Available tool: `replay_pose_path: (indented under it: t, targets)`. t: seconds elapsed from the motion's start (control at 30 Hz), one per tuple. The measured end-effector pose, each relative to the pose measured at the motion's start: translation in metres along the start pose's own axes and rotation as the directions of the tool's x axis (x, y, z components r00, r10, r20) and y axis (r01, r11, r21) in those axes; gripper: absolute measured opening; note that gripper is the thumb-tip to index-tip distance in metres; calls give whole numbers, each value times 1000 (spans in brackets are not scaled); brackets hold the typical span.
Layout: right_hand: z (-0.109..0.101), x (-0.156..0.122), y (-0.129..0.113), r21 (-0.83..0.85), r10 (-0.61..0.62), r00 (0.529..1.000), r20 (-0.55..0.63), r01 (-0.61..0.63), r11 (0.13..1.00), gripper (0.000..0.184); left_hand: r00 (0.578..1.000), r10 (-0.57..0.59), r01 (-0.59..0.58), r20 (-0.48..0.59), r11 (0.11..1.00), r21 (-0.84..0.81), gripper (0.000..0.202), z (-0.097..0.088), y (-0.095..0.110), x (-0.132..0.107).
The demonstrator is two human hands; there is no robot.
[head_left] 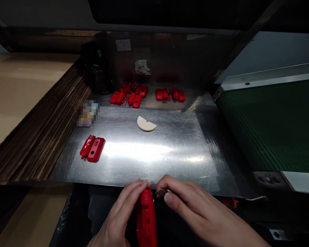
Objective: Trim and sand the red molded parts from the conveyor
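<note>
- Worktop (154,161): bare metal sheet, glare across its middle; the near edge runs just beyond the hands.
- Green belt unit (273,127): right side, cut off by the frame edge.
- Stacked flat boards (41,137): left side, edges layered, running from near to far.
- Left hand (118,216): near centre, fingers wrapped round the red casing (146,219); wrist cut off.
- Right hand (195,209): just right of it, fingers pinched narrow on a small dark piece (161,192) at the casing's far end; its kind is hard to make out.
- Red casing: upright, below the worktop's near edge, its lower end out of frame.
- Dark pot (99,75): far left, dim.
- Red parts, two clusters (130,94) (170,94): far edge, count unclear.
- Red pair (92,148): left, side by side and touching.
- Pale half-disc (146,124): centre, lying flat.
</note>
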State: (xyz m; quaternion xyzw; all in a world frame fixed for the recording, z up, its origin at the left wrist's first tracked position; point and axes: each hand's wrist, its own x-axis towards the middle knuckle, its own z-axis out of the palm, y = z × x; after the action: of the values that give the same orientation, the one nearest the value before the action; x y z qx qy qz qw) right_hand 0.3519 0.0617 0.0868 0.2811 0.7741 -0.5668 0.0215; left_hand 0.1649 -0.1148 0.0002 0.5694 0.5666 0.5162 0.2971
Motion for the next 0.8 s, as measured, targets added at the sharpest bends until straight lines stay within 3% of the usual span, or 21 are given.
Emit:
replay_pose_path:
  t: [0.2, 0.43, 0.8]
  targets:
    - [8, 6, -12, -172, -122, 991, 61, 131, 976, 36, 990, -82, 71, -113, 993, -98, 88, 6, 14, -5]
    - [11, 5, -16, -206, -95, 994, 60, 105, 973, 30, 999, -50, 50, -10, 998, -32, 104, -2, 2, -13]
    - [19, 1, -12, -254, -91, 996, 20, 93, 963, 33, 1000, -17, 17, -17, 1000, -2, 109, -2, 0, -15]
